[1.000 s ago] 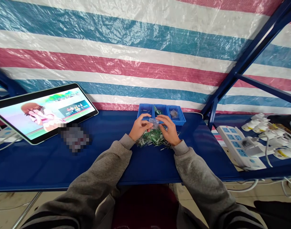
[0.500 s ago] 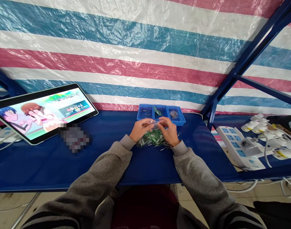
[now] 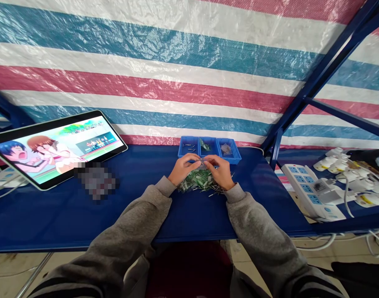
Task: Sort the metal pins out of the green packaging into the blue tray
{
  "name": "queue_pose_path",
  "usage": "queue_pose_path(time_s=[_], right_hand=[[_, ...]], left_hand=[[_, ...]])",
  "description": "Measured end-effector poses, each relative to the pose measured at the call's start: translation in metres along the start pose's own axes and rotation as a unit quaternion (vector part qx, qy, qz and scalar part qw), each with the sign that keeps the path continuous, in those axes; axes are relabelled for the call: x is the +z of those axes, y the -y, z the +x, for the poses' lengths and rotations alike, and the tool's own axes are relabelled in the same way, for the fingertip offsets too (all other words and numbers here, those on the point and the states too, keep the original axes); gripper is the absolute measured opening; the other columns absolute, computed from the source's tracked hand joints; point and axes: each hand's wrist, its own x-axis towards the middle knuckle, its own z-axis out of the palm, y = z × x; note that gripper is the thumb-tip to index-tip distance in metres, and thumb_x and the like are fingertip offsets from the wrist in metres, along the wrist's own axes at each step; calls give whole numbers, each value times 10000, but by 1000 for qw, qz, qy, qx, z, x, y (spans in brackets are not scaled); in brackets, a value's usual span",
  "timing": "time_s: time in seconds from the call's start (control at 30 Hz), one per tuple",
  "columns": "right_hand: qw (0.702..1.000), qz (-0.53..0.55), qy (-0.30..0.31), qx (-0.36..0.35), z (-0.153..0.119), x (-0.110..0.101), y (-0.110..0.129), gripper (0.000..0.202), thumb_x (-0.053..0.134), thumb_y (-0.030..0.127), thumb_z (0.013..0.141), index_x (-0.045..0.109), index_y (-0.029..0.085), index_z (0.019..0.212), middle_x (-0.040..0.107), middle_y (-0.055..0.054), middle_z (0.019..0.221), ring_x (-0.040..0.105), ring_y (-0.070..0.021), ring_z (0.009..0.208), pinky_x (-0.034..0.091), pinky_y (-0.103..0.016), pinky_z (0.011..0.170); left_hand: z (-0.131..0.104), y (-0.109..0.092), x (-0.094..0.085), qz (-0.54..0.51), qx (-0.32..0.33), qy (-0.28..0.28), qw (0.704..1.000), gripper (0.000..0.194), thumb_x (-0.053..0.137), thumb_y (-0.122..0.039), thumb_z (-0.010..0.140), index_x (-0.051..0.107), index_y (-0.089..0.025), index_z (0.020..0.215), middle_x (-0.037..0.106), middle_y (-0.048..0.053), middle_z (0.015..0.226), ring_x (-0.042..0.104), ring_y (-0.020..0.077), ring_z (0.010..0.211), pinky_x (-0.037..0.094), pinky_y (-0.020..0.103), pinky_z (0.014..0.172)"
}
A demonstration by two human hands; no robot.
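Over a heap of green-and-clear little packets and thin metal pieces [image 3: 198, 180], both hands meet at a small clear plastic bag [image 3: 202, 164]. My left hand [image 3: 183, 169] is closed, with thumb and fingertips pinching the bag's left side. Facing it, my right hand [image 3: 220, 170] pinches the right side. Anything inside the bag is too small to make out. Just behind the hands stands a blue three-part tray [image 3: 239, 157]. Its left compartment has a few thin metal pieces, the middle one a green packet [image 3: 205, 145], the right one clear bags [image 3: 226, 149].
On the left a tablet [image 3: 124, 147] leans with a cartoon playing, beside a blurred-out item [image 3: 98, 182]. At right lie a power strip [image 3: 305, 188] and several white bottles [image 3: 326, 163]. A blue frame post [image 3: 278, 145] rises at the table's right, before a striped tarp [image 3: 177, 78].
My fingertips have shifted slightly, and the right fingers sit a little lower on the clear bag. The heap and the tray look the same.
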Motion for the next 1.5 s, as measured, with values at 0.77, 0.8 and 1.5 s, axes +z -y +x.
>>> queue_pose_path(time_s=[0.77, 0.8, 1.5], right_hand=[[999, -21, -2, -30, 0, -3, 1, 225, 562, 358, 904, 662, 222, 1052, 682, -82, 1024, 657, -210, 908, 558, -357, 784], [998, -28, 11, -50, 1, -3, 1, 227, 553, 346, 909, 663, 230, 1070, 649, -98, 1140, 637, -225, 1006, 553, -381, 830], [998, -5, 43, -50, 3, -3, 6, 203, 573, 392, 892, 676, 219, 869, 661, -89, 1022, 627, -221, 958, 516, -381, 856]], left_hand=[[0, -2, -1, 23, -41, 6, 999, 422, 645, -518, 805, 652, -136, 626, 611, 16, 589, 505, 122, 518, 419, 261, 518], [0, 0, -1, 7, -51, -2, 999, 418, 642, -514, 808, 650, -137, 627, 615, 17, 574, 511, 127, 513, 424, 265, 513], [3, 1, -1, -93, -78, 44, 992, 384, 697, -509, 768, 612, -152, 881, 588, -3, 620, 556, 127, 539, 473, 246, 498]])
